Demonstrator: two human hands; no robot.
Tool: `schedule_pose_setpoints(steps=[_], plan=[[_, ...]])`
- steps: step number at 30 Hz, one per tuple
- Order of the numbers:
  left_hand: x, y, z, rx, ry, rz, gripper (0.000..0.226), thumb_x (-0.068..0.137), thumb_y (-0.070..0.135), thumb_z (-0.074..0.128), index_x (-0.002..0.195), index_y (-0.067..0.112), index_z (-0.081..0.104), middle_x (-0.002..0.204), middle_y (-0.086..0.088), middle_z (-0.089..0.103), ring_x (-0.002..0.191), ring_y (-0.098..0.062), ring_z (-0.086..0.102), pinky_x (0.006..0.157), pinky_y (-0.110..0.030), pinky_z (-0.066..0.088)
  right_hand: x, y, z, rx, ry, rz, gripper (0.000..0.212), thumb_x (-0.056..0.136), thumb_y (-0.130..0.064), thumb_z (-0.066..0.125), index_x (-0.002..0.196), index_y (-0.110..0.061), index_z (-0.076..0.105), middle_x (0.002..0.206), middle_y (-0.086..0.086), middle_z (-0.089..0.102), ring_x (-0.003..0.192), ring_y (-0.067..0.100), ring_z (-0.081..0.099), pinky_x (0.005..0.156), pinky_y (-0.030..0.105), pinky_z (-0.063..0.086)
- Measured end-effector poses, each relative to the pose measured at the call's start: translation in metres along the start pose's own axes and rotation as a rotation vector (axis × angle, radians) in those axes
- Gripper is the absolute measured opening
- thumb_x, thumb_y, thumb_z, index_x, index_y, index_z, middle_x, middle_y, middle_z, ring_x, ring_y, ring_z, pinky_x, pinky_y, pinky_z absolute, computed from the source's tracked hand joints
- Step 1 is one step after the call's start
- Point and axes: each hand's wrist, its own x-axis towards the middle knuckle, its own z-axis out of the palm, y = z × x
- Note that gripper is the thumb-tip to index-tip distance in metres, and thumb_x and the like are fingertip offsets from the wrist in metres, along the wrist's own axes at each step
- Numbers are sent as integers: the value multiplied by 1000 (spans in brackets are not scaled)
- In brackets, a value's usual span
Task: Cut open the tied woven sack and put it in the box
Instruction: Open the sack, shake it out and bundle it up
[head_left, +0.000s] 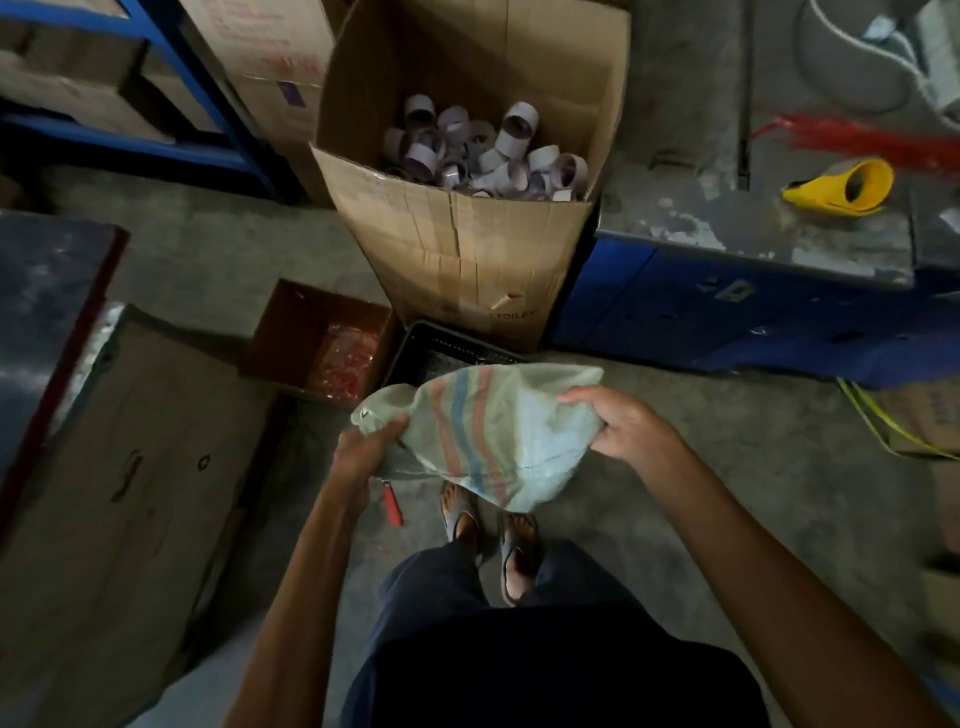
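Both mitts clamp the limp woven sack: left hand at 9, right hand at 3, probably bunching it for the big box at 12.

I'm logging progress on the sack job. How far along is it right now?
Looks done: the woven sack hangs limp and looks empty, and a red cutter lies on the floor, so cutting seems finished. In hand: the left hand and right hand each grip a bunched end of it. Left: it is not yet in any box; the tall cardboard box ahead holds only tape cores.
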Motion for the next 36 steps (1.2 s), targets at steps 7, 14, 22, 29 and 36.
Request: schedule_pose_setpoints(steps=[7, 14, 22, 29, 36], plan=[[-31, 71, -21, -394, -50, 121, 30, 92, 41, 71, 105, 14, 78, 100, -13, 80, 78, -19, 81, 62, -31, 63, -63, -64, 22, 245, -52, -211, 32, 92, 6, 39, 75, 9, 67, 81, 22, 65, 74, 32, 69, 82, 41, 55], [-86, 128, -58, -350, -197, 398, 43, 82, 53, 76, 107, 18, 80, 104, -8, 82, 95, -22, 80, 72, -33, 64, -128, -90, 45, 428, -302, -410, 29, 92, 1, 41, 113, 9, 60, 111, 27, 63, 109, 36, 65, 100, 45, 56], [-88, 172, -41, -216, -120, 536, 23, 89, 39, 72, 82, 21, 83, 86, 3, 83, 78, -10, 80, 58, -20, 60, -158, -137, 81, 193, -267, -623, 35, 88, -1, 44, 59, -5, 64, 75, 16, 61, 85, 34, 62, 98, 41, 51], [-110, 171, -51, -261, -160, 551, 25, 95, 35, 68, 85, 16, 82, 90, -3, 83, 84, -15, 80, 62, -23, 60, -173, -123, 82, 190, -255, -611, 19, 92, -2, 41, 93, 1, 60, 97, 20, 60, 96, 34, 61, 103, 42, 50], [-153, 253, -82, -227, -175, 795, 32, 94, 46, 65, 117, 25, 74, 107, 4, 80, 97, -10, 77, 71, -21, 63, -219, -149, 82, 278, -373, -793, 15, 88, -4, 49, 76, -8, 56, 75, 11, 59, 74, 24, 66, 84, 35, 60]])
